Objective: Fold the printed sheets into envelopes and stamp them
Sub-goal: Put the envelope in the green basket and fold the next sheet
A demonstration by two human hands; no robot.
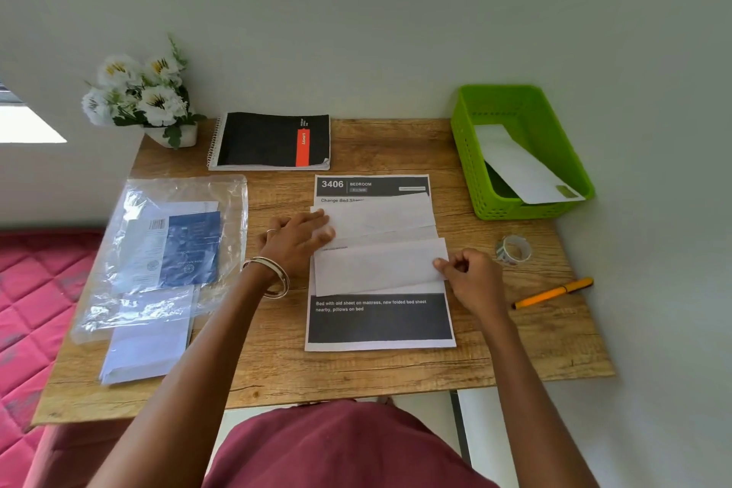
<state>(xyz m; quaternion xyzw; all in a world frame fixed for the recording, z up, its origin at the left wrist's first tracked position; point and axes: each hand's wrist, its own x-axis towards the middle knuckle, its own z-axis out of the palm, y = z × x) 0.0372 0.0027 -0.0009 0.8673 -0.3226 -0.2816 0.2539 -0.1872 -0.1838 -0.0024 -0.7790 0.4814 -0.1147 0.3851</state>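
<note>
Between both hands lies the folded sheet [380, 265] — left hand [295, 240] flat, right hand [469, 275] grip pinching its edge.

The table [396, 368] is wood with rough-looking lines. The sheet [380, 323] is matt paper. The bag [130, 250] is shiny plastic. The green basket [467, 154] is plastic.

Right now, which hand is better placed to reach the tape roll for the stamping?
The right hand, probably. It pinches the folded sheet's right edge, and the tape roll lies just beyond it. The left hand presses the paper's far side.
</note>
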